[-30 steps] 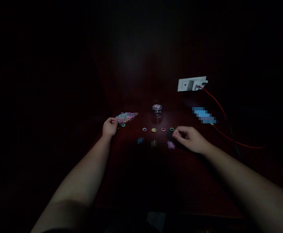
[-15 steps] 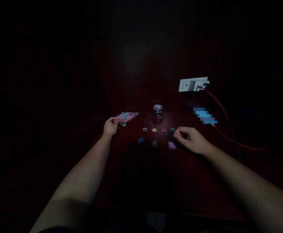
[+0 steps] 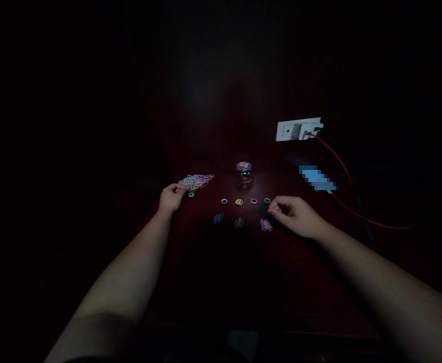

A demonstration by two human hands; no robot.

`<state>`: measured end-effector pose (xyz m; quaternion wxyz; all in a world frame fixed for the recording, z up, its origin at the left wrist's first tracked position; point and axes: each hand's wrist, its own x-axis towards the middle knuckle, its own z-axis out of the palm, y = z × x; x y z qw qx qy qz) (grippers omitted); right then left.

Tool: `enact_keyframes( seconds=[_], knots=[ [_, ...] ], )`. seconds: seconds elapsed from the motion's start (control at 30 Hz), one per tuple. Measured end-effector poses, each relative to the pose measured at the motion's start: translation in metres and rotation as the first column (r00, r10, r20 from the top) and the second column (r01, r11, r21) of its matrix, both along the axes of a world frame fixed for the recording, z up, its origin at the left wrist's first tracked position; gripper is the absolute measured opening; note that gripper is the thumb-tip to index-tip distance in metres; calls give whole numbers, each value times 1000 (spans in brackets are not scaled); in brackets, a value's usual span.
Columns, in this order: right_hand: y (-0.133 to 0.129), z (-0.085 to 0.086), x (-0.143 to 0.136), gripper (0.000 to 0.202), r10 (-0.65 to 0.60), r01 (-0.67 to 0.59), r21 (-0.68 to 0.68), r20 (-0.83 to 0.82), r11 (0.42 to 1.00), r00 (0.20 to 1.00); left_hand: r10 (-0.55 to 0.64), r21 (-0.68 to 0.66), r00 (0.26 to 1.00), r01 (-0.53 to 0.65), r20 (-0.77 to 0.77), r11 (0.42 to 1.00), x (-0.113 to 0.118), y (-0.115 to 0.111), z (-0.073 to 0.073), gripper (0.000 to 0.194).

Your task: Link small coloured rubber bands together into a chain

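My left hand (image 3: 171, 198) is at the near left edge of a mixed pile (image 3: 198, 182) of small coloured rings and thin strands. Its thumb and fingers are pinched together; what they hold, if anything, is too small to make out. My right hand (image 3: 294, 216) rests with curled, closed fingers beside a green hair tie (image 3: 267, 200); nothing shows at its fingertips. Leftward in that row lie a pink hair tie (image 3: 254, 201), yellow hair ties (image 3: 239, 202) and a light-blue one (image 3: 224, 201). Nearer me are blue (image 3: 218, 218), dull yellow (image 3: 238, 223) and purple (image 3: 266, 225) bunches of thin strands.
A clear lidded jar (image 3: 243, 173) stands behind the rows on the dark red table (image 3: 221, 272). At the right lies a blurred-out blue object (image 3: 317, 178) with a red cable (image 3: 349, 214). A white charger (image 3: 303, 131) sits in the wall socket (image 3: 286, 131).
The view has shifted slightly, moving everything a little to the left. My left fingers have moved slightly lower against the pile. My right hand keeps its place beside the green hair tie.
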<state>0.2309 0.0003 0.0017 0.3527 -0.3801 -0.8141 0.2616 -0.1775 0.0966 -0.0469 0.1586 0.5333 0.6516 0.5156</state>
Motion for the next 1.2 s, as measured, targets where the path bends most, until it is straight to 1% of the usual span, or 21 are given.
enact_keyframes(
  seconds=[0.2,0.47,0.7,0.87,0.97,1.03,1.13,1.2],
  knots=[
    [1,-1,1,21,9,-9,3,2,1000,1000,18,-11,1000,-18,-10,1000,-2,1,0,21],
    [1,-1,1,22,10,-10,14,0,1000,1000,-8,1,1000,8,11,1000,1,-1,2,33],
    [1,-1,1,21,18,-18,3,-4,1000,1000,-5,19,999,5,33,1000,3,-4,5,34],
    [1,-2,0,22,16,-16,5,-3,1000,1000,-32,30,998,31,47,999,9,-9,9,35],
    [1,-1,-1,22,19,-19,14,6,1000,1000,-57,64,998,56,5,996,20,-16,19,33],
    [1,-1,-1,21,25,-25,20,2,999,1000,-78,127,993,90,-94,988,32,-25,29,28],
    [1,0,-2,18,8,-8,61,-14,998,1000,-135,186,963,181,-232,966,61,-43,44,23],
    [1,1,-3,15,-18,21,103,-28,994,999,-216,218,937,280,-274,935,88,-57,50,21]
  ],
)
